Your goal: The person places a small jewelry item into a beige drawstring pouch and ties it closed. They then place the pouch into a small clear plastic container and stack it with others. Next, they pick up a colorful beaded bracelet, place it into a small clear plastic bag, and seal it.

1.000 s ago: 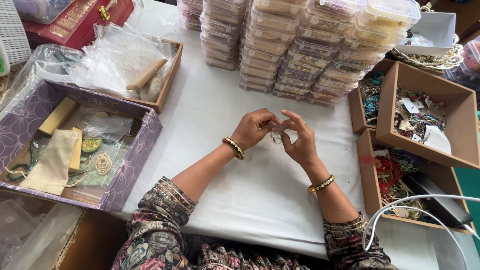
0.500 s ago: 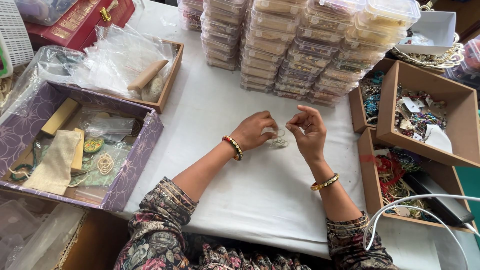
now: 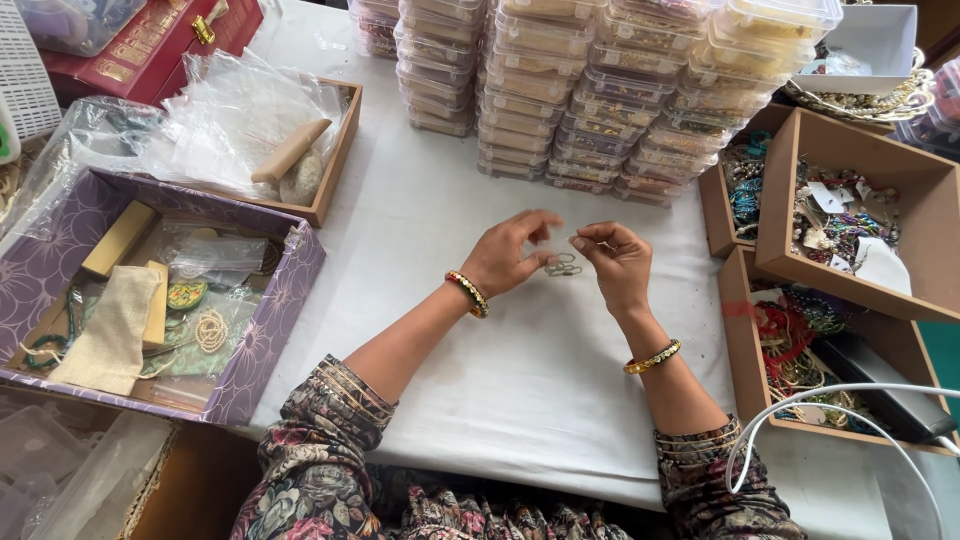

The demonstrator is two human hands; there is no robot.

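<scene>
I have both hands raised just above the white-covered bench (image 3: 500, 380), meeting over its middle. My left hand (image 3: 510, 255) and right hand (image 3: 615, 262) each pinch 1 end of a small, pale looped metal jewellery piece (image 3: 563, 265) between thumb and fingertips. I judge light, steady fingertip pressure and close hands serve best.
</scene>
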